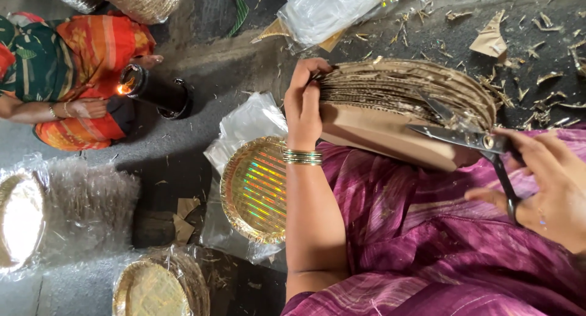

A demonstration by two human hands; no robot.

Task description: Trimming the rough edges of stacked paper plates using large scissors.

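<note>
My left hand (303, 102) grips the left edge of a thick stack of round brown cardboard plates (403, 96), held on its side over my purple-clad lap. My right hand (543, 181) holds a pair of black-handled scissors (470, 139) with fingers through the loops. The blades are apart and rest against the right face of the stack. Green and gold bangles circle my left wrist.
A shiny gold plate (256, 188) lies on clear plastic bags (244, 123) by my left knee. More wrapped gold plates (152, 285) sit lower left. Another person in orange and green cloth (67, 65) sits at the upper left beside a small lit burner (155, 90). Cardboard scraps (488, 41) litter the dark floor.
</note>
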